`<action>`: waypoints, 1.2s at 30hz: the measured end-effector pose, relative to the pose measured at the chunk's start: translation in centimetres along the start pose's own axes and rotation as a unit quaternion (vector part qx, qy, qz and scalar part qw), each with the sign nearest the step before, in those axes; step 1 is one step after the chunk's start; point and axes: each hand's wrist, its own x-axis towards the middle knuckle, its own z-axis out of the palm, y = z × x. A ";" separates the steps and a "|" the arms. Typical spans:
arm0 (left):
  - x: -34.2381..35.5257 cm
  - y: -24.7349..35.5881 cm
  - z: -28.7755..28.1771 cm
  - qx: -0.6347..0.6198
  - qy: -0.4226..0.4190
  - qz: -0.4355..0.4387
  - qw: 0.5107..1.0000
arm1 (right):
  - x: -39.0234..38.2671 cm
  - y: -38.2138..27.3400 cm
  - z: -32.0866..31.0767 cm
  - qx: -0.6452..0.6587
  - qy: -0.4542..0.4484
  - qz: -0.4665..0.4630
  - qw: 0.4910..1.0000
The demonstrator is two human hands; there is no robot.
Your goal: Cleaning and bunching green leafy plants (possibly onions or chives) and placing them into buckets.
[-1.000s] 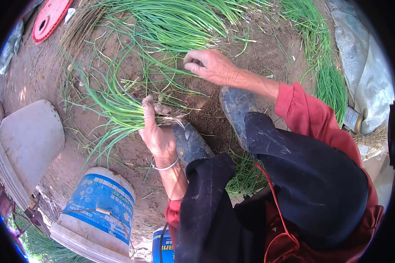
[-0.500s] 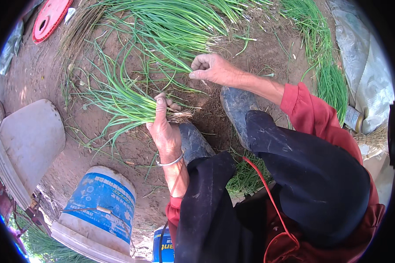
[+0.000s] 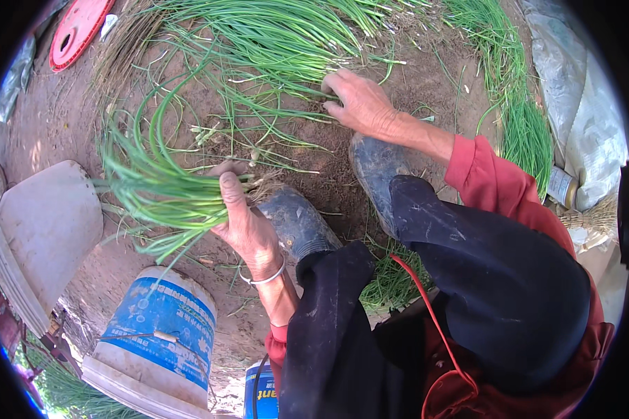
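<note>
My left hand [image 3: 248, 223] is wrapped round a bunch of spring onions [image 3: 178, 199], its thumb on top. Their green leaves fan out to the left, smeared by motion, and the pale roots [image 3: 262, 185] stick out on the right. At the near edge of a large heap of spring onions [image 3: 272, 38] is my right hand [image 3: 363, 105]. Its thumb and fingers are curled about the white ends of a few stalks, partly hidden by the hand. Loose stalks and trimmings [image 3: 203, 133] lie on the soil between the hands.
My muddy boots [image 3: 297, 220] stand on the bare soil. To the left are a tilted white bucket [image 3: 52, 227] and a blue-and-white bucket [image 3: 164, 325]. More spring onions [image 3: 524, 133] lie at the right beside plastic sheeting [image 3: 580, 119] and a can [image 3: 560, 187]. A red lid [image 3: 80, 31] lies far left.
My left hand has swung left and slightly down with the bunch, whose leaves now sweep round. My right hand has moved a little right and up against the heap's stalk ends.
</note>
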 end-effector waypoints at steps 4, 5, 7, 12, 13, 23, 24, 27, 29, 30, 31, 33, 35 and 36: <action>0.4 1.2 0.0 -0.067 0.025 -0.010 0.997 | 0.5 0.2 -0.5 0.054 -0.043 0.011 0.998; 0.6 0.7 0.3 -0.106 0.012 -0.080 0.991 | 0.3 -0.8 -0.6 0.055 -0.044 0.011 0.997; 0.2 -1.9 1.3 -0.013 -0.038 -0.097 0.995 | -0.7 -2.2 -0.9 0.267 -0.101 0.055 0.957; -0.2 -3.3 1.4 -0.085 -0.079 -0.173 0.978 | -2.2 -6.9 -0.8 0.267 -0.097 -0.116 0.952; 0.0 -2.8 1.1 -0.118 -0.092 -0.193 0.970 | -2.3 -7.2 -0.5 0.235 -0.053 -0.178 0.954; 0.6 2.0 -0.4 -0.155 0.022 -0.002 0.988 | -0.8 -1.5 1.4 0.028 -0.113 -0.094 0.989; 0.8 1.9 -0.4 -0.193 0.018 -0.010 0.981 | -1.5 -2.0 2.0 0.044 -0.075 -0.148 0.985; 0.6 0.8 -0.8 -0.232 0.002 -0.112 0.966 | -1.5 -3.0 2.4 0.119 -0.067 -0.203 0.970; 0.5 -0.7 -1.0 -0.241 -0.020 -0.129 0.962 | -0.5 -2.4 1.5 0.110 -0.033 -0.204 0.972; 0.4 -0.9 -0.9 -0.231 -0.012 -0.149 0.961 | 0.4 -1.7 0.8 0.096 -0.014 -0.121 0.988; 0.3 -1.2 -0.7 -0.221 -0.005 -0.168 0.961 | 1.3 -1.0 0.3 0.082 0.005 -0.038 0.996; 0.3 -1.9 -0.4 -0.213 -0.001 -0.163 0.963 | 2.9 1.3 -0.5 -0.029 0.049 0.003 0.998; 0.4 -2.2 -0.2 -0.169 -0.003 -0.143 0.975 | 3.1 2.1 -0.7 -0.056 0.032 0.011 0.998; 0.5 -2.3 -0.3 -0.168 -0.004 -0.144 0.975 | 3.2 2.0 -0.8 -0.063 0.010 0.013 0.998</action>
